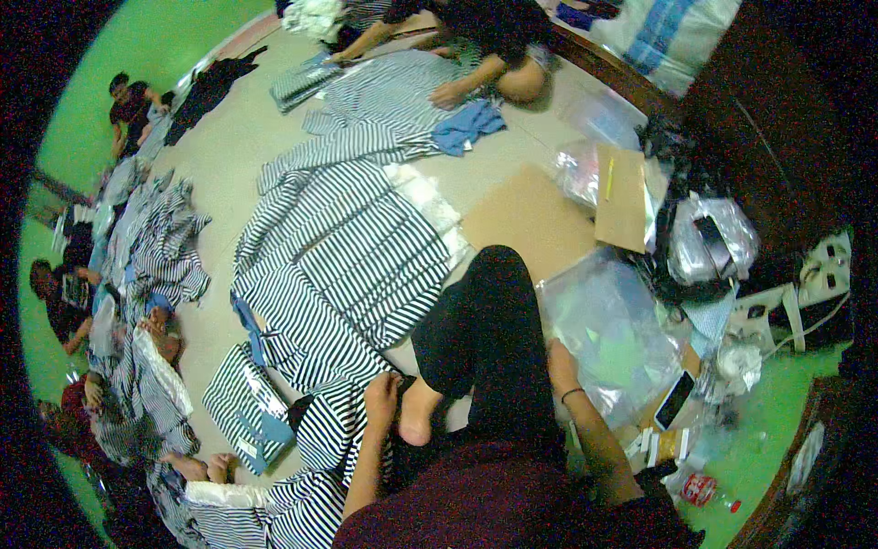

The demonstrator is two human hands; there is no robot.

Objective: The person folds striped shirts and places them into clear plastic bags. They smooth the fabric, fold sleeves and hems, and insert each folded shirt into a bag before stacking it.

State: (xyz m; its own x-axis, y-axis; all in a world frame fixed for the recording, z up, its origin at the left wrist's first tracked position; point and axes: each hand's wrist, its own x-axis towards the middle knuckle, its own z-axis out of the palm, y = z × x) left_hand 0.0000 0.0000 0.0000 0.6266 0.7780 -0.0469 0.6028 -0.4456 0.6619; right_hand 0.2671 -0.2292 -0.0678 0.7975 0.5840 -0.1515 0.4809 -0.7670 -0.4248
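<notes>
A black-and-white striped shirt lies spread on the floor in front of me, left of my bent knee. My left hand is closed at the shirt's near edge, beside my bare foot, with striped cloth bunched just under it. On the other side of my leg, my right hand rests at the left edge of a pile of clear plastic bags; its fingers are blurred and do not show clearly. A folded striped shirt in clear wrap lies to the left.
Brown cardboard lies beyond my knee. At right are a phone, a red-labelled bottle and a wrapped plastic bundle. Across from me a person bends over another striped garment. Several people sit along the left among heaped striped clothes.
</notes>
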